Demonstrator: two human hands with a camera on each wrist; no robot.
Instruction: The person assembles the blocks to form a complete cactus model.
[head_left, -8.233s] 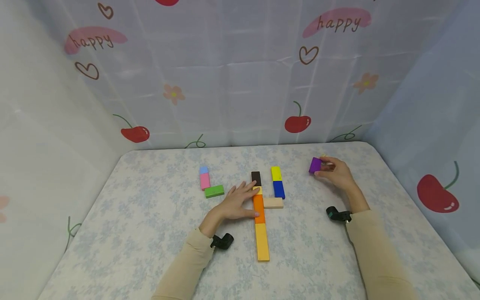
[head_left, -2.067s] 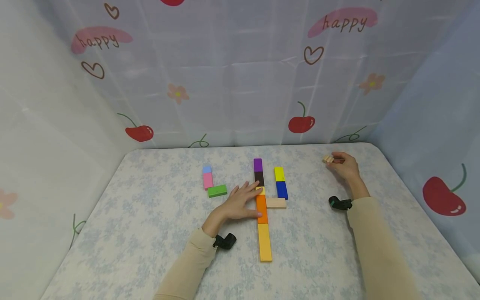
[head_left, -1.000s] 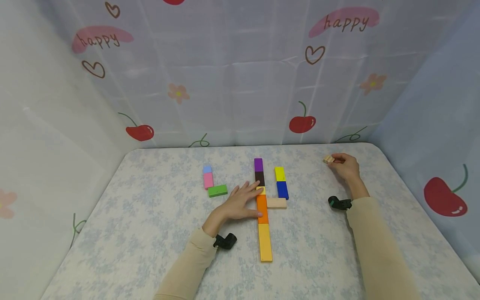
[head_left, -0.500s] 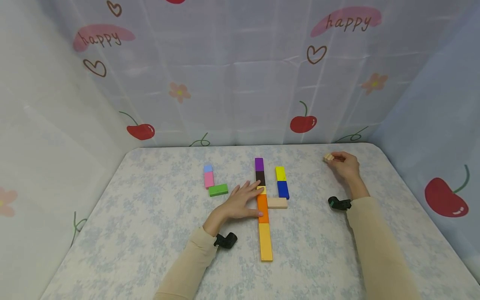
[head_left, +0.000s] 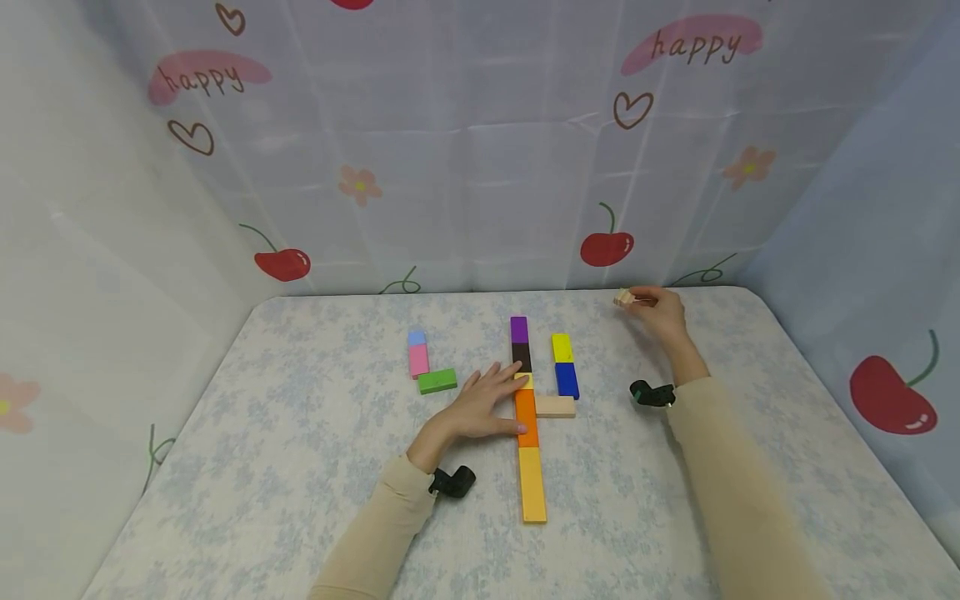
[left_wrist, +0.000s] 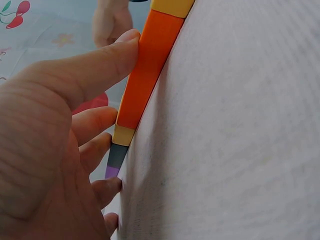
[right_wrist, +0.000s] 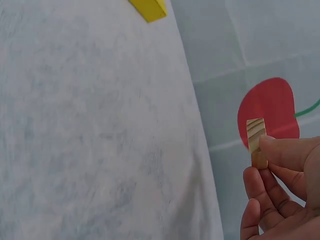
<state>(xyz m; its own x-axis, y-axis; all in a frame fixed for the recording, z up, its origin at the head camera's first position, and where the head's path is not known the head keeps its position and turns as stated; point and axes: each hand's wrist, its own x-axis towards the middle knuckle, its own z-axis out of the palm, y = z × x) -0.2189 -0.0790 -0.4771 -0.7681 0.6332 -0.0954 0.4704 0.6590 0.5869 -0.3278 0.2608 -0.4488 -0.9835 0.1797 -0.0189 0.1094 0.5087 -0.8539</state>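
In the head view my left hand (head_left: 474, 410) lies spread against a straight column of blocks, its thumb at the orange block (head_left: 527, 429) and a fingertip over the small pale yellow block (head_left: 528, 382). The left wrist view shows the thumb tip touching the orange block's side. A dark block (head_left: 521, 357) and a purple block (head_left: 519, 329) extend the column away from me; a long amber block (head_left: 532, 486) forms its near end. Over the table's far right part, my right hand (head_left: 663, 321) pinches a small natural wood block (right_wrist: 256, 140) between thumb and fingers.
A plain wood block (head_left: 557, 407) juts right from the orange one. Beyond it stand a blue block (head_left: 567, 381) and a yellow block (head_left: 562, 347) end to end. Left of the column lie a green block (head_left: 437, 382), a pink block (head_left: 418, 362) and a light blue block (head_left: 416, 337).
The purple block, earlier in my right hand, now sits at the column's far end. My right hand has since taken the small wood block and moved left with it. My left hand stays put.
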